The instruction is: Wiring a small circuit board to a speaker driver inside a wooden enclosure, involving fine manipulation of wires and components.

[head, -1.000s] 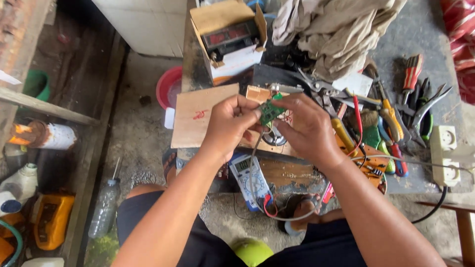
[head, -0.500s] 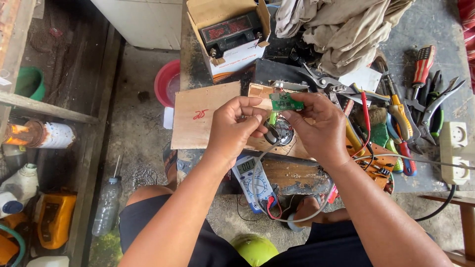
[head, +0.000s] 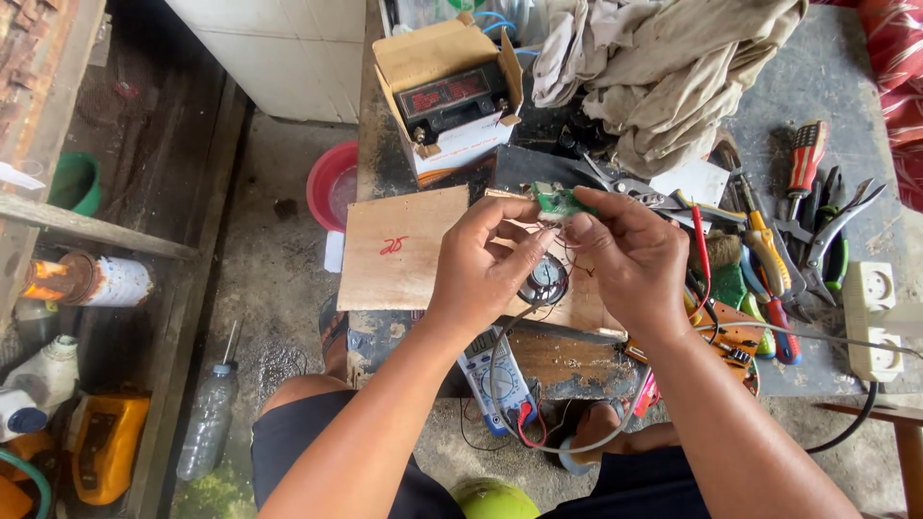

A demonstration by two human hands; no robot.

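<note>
Both my hands are raised over the workbench and pinch a small green circuit board (head: 556, 201) between their fingertips. My left hand (head: 486, 264) grips its left edge and my right hand (head: 625, 258) its right edge. Thin wires run down from the board to a small round speaker (head: 546, 279) lying on a wooden board (head: 404, 245) beneath my hands. A multimeter (head: 497, 375) with red and black leads hangs at the bench's front edge below my left wrist.
A cardboard box holding a black battery (head: 452, 96) stands at the back. A crumpled cloth (head: 663, 67), pliers, cutters and screwdrivers (head: 798, 231) lie at right, with a white power strip (head: 870, 317). A red bowl (head: 332, 187) and plastic bottle (head: 207, 423) are on the floor at left.
My hands have lifted the green board slightly and turned it between the fingertips. The camera view has shifted a little; the bench items have not moved.
</note>
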